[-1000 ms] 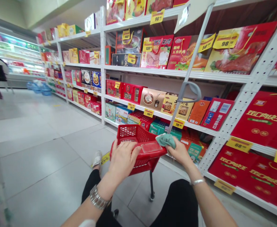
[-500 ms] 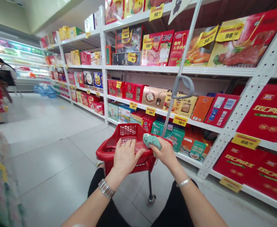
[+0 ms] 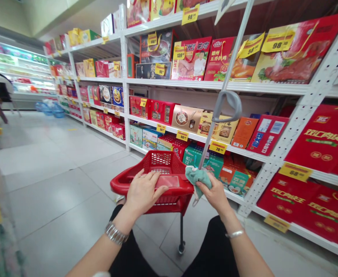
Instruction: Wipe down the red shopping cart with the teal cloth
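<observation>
A red plastic shopping cart [image 3: 157, 209] stands between my knees, its basket facing away from me. My left hand [image 3: 142, 192] lies over the left part of the red cart handle [image 3: 169, 182], thumb stretched along the near side and fingers over the bar. My right hand [image 3: 212, 192] is closed on a teal cleaning cloth [image 3: 198, 177], bunched at the right end of the handle. Beside it a slim metal pole [image 3: 222, 88] with a grey plastic hook [image 3: 229, 105] rises from the cart's right side. The cloth hides the pole's lower part.
White shelves [image 3: 171, 82] with gift boxes and yellow price tags run along the right and into the distance. Grey floor tiles [image 3: 50, 181] lie to the left. A person [image 3: 0, 82] sits far left near a refrigerated display [image 3: 30, 73]. Blue-tinted bottles [image 3: 52, 109] stand on the floor.
My right hand has shifted right with the cloth, to the end of the handle beside the pole. My left hand and the cart appear slightly further left in view.
</observation>
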Demonstrator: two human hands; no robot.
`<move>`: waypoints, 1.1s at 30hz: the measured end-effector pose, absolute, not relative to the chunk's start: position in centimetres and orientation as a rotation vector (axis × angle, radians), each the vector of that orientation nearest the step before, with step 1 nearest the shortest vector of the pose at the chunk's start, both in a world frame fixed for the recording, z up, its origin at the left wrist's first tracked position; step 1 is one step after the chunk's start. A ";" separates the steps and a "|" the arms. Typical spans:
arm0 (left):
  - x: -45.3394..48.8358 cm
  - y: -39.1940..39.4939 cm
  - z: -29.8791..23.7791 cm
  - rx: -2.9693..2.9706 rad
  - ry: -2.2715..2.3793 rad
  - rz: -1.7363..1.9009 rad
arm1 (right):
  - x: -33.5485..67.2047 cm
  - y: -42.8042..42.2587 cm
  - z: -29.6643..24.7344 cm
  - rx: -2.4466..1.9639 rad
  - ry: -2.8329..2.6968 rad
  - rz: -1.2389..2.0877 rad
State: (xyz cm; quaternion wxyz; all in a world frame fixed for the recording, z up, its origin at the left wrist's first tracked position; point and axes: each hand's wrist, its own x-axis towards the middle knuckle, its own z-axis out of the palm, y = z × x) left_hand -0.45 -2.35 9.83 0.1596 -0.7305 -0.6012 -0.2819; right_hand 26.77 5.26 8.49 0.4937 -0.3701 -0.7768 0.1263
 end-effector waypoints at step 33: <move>-0.5 -8.2 10.4 -2.049 -1.755 -0.785 | 18.2 -1.4 2.8 -0.736 -1.797 0.460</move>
